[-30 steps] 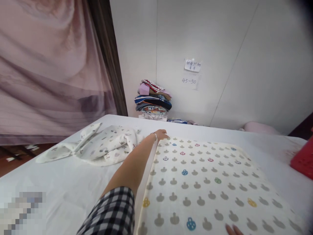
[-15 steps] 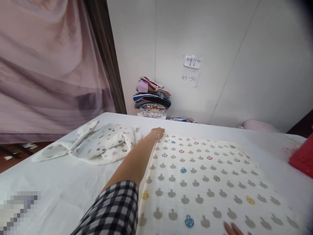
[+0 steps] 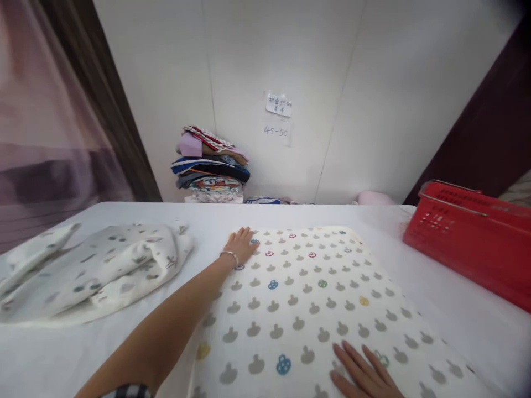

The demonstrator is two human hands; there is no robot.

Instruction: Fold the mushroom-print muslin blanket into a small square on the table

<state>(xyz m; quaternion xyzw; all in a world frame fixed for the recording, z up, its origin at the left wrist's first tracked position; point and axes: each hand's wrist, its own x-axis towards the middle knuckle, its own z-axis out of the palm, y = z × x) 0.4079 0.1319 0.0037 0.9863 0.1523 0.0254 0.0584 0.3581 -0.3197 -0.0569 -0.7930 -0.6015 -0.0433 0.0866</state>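
A cream cloth point(image 3: 315, 298) printed with small grey and coloured shapes lies spread flat on the white table point(image 3: 456, 315). My left hand point(image 3: 241, 244), with a thin bracelet at the wrist, rests flat with fingers extended on the cloth's far left corner. Lying flat near the cloth's near edge is my right hand point(image 3: 365, 376), fingers spread. Neither hand holds anything.
A crumpled white patterned cloth point(image 3: 95, 268) lies on the table to the left. A red plastic basket point(image 3: 473, 237) stands at the right. A stack of folded clothes point(image 3: 209, 166) sits against the white wall, under a paper note point(image 3: 279, 105). A pinkish curtain point(image 3: 50, 121) hangs at left.
The view has swung right, bringing the red basket in. My right hand shows further onto the cloth. My left hand stays flat on the far left corner.
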